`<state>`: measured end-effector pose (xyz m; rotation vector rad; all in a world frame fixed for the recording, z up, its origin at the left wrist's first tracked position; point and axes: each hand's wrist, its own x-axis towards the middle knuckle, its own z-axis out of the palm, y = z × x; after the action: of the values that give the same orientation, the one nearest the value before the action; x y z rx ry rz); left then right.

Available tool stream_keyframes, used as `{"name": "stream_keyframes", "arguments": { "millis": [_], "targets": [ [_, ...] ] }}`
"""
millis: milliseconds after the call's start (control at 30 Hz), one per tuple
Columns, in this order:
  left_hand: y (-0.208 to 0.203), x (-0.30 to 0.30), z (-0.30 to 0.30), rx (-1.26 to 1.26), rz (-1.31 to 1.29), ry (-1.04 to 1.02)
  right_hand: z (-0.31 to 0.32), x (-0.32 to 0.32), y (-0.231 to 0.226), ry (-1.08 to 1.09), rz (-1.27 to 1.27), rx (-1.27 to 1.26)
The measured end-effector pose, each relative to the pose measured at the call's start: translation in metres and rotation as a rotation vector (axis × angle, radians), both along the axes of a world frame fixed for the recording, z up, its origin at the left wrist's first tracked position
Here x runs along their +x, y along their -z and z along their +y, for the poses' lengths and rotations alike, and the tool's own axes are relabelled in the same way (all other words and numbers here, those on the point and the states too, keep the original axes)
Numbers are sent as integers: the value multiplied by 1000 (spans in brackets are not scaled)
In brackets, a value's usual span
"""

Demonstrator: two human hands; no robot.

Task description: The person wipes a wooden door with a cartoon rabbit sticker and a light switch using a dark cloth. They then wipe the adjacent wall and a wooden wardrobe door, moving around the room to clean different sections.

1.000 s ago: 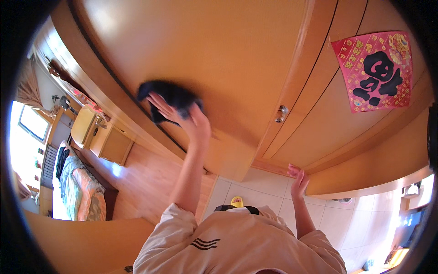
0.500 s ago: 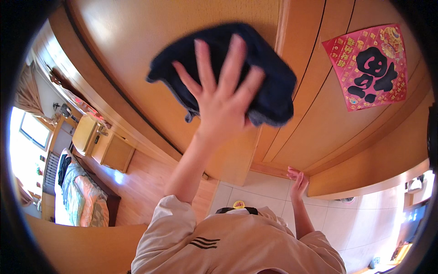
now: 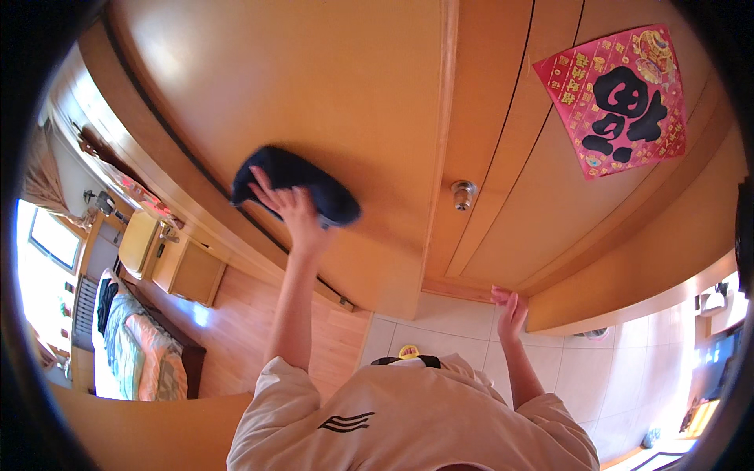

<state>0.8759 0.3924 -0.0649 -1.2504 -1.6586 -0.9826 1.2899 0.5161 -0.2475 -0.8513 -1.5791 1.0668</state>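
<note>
A dark blue cloth [image 3: 334,196] lies bunched against a broad wooden panel [image 3: 338,78], near the panel's left edge. My left hand [image 3: 297,216] presses on the cloth and keeps hold of it, fingers stretched over it toward the upper left. Part of the cloth is hidden beneath that hand. Lower down on the right, my right hand [image 3: 511,312] hangs open with loosely extended fingers, holding nothing. It is nearest to the lower end of a wooden door [image 3: 542,196].
A round metal knob [image 3: 463,195] sits right of the panel. A red paper decoration [image 3: 628,110] with black lettering is stuck on the wood. At left are a bed [image 3: 149,345], a wooden cabinet [image 3: 188,267] and a bright window. Pale tiles [image 3: 459,318] meet a wood floor [image 3: 243,330].
My left hand has carried the cloth down and left across the panel, and the cloth now looks more bunched. The metal knob has come into view. My right hand stays nearly in place.
</note>
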Motion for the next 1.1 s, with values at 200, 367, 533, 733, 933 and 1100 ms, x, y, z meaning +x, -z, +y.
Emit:
{"name": "stream_keyframes", "arguments": {
  "millis": [200, 367, 533, 733, 933, 1100],
  "targets": [
    [-5, -63, -17, 227, -483, 77, 3, 10, -1, 27, -40, 21],
    [-7, -7, 3, 667, -990, 157, 3, 31, 21, 65, -65, 3],
    [128, 67, 20, 483, -1339, 276, 0, 35, 25, 55, -77, -29],
    [104, 173, 42, -261, -206, 183, 5, 31, 23, 48, -177, 36],
    [-29, 103, 33, -105, 115, -39, 5, 17, 14, -45, -56, 19],
    [-103, 75, 39, 193, 29, 8, -3, 14, 8, -41, -91, -27]
  ]
}}
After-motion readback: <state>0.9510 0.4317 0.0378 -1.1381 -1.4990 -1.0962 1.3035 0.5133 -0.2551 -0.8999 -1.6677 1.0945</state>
